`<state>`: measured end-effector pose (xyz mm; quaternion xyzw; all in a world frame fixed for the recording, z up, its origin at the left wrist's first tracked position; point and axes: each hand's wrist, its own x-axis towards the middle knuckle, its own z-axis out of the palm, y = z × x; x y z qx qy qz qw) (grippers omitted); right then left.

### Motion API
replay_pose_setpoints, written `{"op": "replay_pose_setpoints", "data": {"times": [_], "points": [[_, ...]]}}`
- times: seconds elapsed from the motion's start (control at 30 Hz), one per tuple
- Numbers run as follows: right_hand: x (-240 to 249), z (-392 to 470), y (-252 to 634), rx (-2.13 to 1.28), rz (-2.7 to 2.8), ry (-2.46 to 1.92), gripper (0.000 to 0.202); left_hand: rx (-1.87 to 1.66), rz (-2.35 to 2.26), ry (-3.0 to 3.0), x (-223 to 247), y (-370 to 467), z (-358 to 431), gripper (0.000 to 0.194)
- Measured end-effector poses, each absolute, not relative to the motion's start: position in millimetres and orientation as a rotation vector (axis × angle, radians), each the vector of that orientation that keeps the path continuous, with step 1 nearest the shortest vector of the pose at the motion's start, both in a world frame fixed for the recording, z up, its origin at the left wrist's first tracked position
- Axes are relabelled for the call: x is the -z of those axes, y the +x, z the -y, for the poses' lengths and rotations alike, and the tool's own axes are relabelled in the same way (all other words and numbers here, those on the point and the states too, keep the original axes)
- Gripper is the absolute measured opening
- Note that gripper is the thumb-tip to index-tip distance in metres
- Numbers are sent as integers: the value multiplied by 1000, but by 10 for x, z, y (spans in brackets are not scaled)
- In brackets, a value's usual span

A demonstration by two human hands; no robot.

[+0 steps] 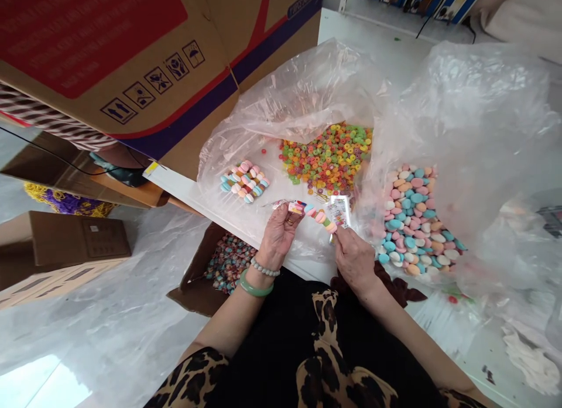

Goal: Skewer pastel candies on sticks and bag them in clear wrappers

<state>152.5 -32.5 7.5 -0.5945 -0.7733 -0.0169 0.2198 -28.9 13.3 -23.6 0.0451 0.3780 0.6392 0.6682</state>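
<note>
My left hand [280, 235] pinches a small printed plastic wrapper [297, 207] with colourful markings. In my right hand [355, 259] is the near end of a candy skewer [322, 218], a short row of pink, blue, green and yellow sweets. The skewer's far end meets the wrapper; I cannot tell how far inside it is. Just beyond my right hand lies a stack of printed wrappers [339, 210]. To the left, several finished-looking candy skewers [244, 181] lie side by side on the clear plastic sheeting [281, 112].
Ring-shaped gummies [336, 153] are heaped beyond my hands. Pastel marshmallow-like sweets [410, 220] fill a bag at the right. A carton of wrapped candy [193, 273] stands below the table's left edge. The large cardboard box [184, 98] blocks the far left.
</note>
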Motion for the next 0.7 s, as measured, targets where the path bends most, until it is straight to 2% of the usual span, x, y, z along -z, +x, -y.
{"op": "replay_pose_setpoints", "data": {"times": [0.17, 0.3, 0.53, 0.7], "points": [[-90, 373, 1516, 392, 2227, -1606, 23, -1528, -863, 138, 169, -233, -121, 14], [-113, 405, 1526, 459, 2258, -1581, 20, -1596, -945, 158, 156, -254, -133, 10], [-151, 387, 1526, 351, 2264, -1529, 20, -1616, -1003, 202, 194, -285, -136, 6], [-166, 360, 1561, -81, 2194, -1535, 26, -1579, -936, 151, 220, -325, -139, 9]]}}
